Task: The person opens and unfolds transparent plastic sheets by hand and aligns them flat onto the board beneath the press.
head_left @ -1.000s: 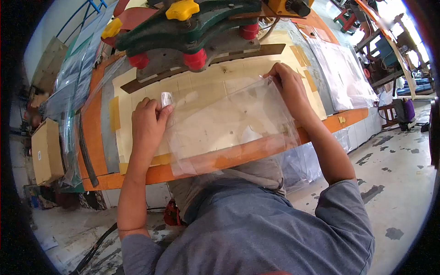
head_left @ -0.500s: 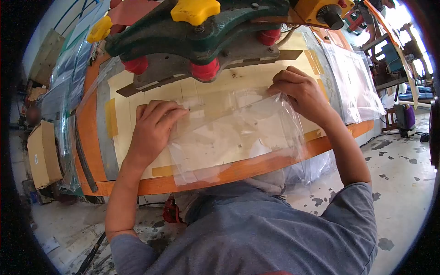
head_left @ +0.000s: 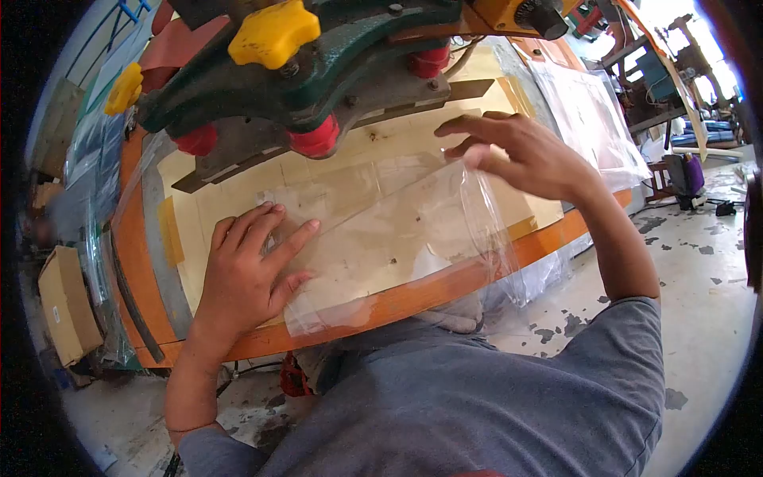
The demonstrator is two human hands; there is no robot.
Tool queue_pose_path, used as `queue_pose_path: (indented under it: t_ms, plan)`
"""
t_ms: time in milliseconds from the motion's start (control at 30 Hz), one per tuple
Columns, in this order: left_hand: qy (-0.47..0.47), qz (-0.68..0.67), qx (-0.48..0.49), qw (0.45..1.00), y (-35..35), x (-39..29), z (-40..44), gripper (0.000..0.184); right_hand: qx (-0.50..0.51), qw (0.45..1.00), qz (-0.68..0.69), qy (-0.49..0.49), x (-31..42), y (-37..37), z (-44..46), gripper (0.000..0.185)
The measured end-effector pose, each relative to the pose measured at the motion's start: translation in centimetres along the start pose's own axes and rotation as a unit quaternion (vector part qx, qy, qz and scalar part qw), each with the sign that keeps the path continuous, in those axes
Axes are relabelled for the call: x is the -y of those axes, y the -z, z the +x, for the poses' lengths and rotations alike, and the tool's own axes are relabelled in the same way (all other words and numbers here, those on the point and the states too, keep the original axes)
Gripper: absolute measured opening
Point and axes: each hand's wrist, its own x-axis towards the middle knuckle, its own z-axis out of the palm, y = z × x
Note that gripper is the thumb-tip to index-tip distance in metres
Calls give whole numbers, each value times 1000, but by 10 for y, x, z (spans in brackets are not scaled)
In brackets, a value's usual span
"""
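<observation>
A clear plastic sheet (head_left: 373, 254) lies over the cream-coloured board (head_left: 199, 262) on the work table, its near part hanging over the orange edge. My left hand (head_left: 250, 270) rests with fingers spread on the left side of the sheet. Above the sheet's upper right corner is my right hand (head_left: 520, 151), fingers apart and holding nothing; whether a fingertip touches the plastic I cannot tell. Just beyond both hands stands the green press head (head_left: 318, 71), with a metal bar (head_left: 238, 164) along its lower edge.
Yellow star knobs (head_left: 274, 33) and red bushings (head_left: 315, 137) sit on the press. More clear plastic (head_left: 592, 119) lies on the table's right side. A cardboard box (head_left: 70, 306) stands at the left, and the orange table edge (head_left: 373, 312) runs close to my body.
My right hand has opened from its pinch on the sheet's corner. My left hand has gone from a pinch to spread fingers on the plastic. The camera view has shifted slightly.
</observation>
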Motion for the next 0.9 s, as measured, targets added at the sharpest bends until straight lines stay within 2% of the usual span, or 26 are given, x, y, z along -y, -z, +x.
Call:
queue_pose_path:
  t_ms: [67,100,167,333,433,500,667,900]
  plan:
    - [-1,5,-1,1000,-3,0,0,55,31,994,-105,16,17,-1,-6,44]
    - [2,11,-2,1000,-4,1,-1,53,32,994,-103,14,19,-6,-11,44]
    - [5,10,-5,1000,-8,1,-3,52,-52,991,-122,21,19,-19,-20,36]
    - [14,15,-2,1000,-14,3,-10,51,-104,989,-104,5,10,-47,-38,24]
    - [3,21,-15,1000,-13,9,-14,56,-152,983,-105,9,4,-64,-45,24]
    - [38,-13,27,999,-15,18,-22,53,-159,982,-100,9,2,-68,-48,25]
    - [39,-16,5,999,-14,21,-24,51,-176,980,-91,22,-2,-74,-49,26]
    - [46,-43,23,998,-16,24,-28,49,-151,966,-208,22,-1,-73,-51,31]
